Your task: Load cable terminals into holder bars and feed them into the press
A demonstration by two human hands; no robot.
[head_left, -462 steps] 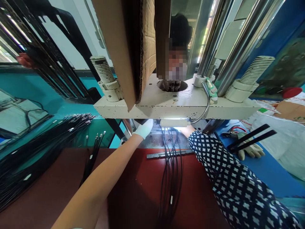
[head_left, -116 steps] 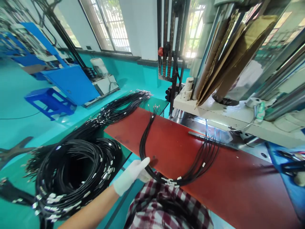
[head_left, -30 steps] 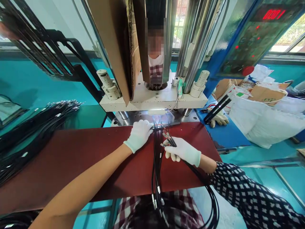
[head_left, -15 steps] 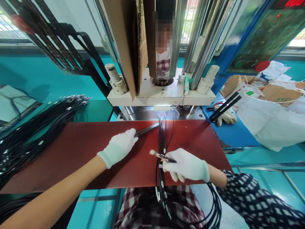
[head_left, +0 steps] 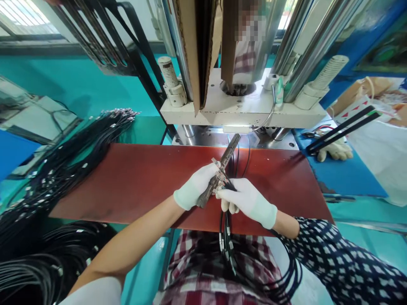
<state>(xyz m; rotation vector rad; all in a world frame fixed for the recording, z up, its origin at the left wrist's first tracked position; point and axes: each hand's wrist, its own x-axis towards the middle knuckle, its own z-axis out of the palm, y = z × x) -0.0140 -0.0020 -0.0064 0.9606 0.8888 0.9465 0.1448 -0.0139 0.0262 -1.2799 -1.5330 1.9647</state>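
Both my hands wear white gloves and meet over the dark red work board (head_left: pixel 133 182). My left hand (head_left: pixel 197 186) is closed round a long dark metal bar (head_left: pixel 222 165) that slants up toward the press. My right hand (head_left: pixel 243 199) is closed on the metal-tipped ends of a bundle of thin black cables (head_left: pixel 226 237), held against the bar. The bundle hangs down in a loop over my lap. A few more black cables (head_left: pixel 237 152) run from the board under the white press plate (head_left: pixel 244 112).
A big heap of black cables (head_left: pixel 63 156) lies left of the board, with coils (head_left: pixel 28 262) below. Steel columns and cardboard sheets (head_left: pixel 190 46) rise from the press. Right of it a blue surface holds a glove (head_left: pixel 333 149), black rods and white bags (head_left: pixel 384 156). A person stands behind the press.
My left hand has lifted the metal bar off the board and brought it to the cable ends in my right hand. Both hands have drawn together. The view has tilted down a little.
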